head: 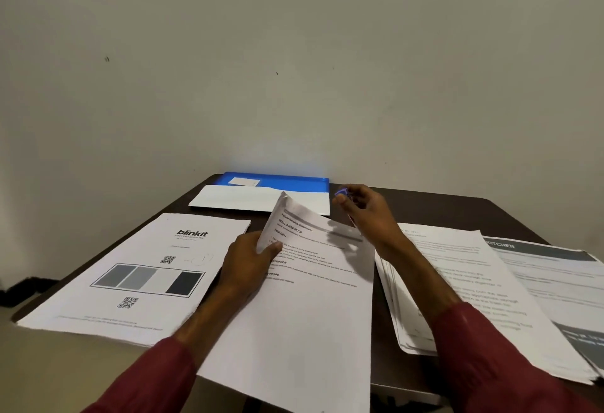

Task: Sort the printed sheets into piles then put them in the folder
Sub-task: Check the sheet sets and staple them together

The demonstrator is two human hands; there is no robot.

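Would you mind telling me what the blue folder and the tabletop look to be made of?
The blue folder looks like thin plastic: saturated colour, a soft sheen. The tabletop seems dark wood or laminate, matte; grain is not discernible.

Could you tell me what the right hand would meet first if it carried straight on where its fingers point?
Probably the folder: its right corner lies just past the fingertips of the right hand. Depth is unclear, so the hand might pass above it.
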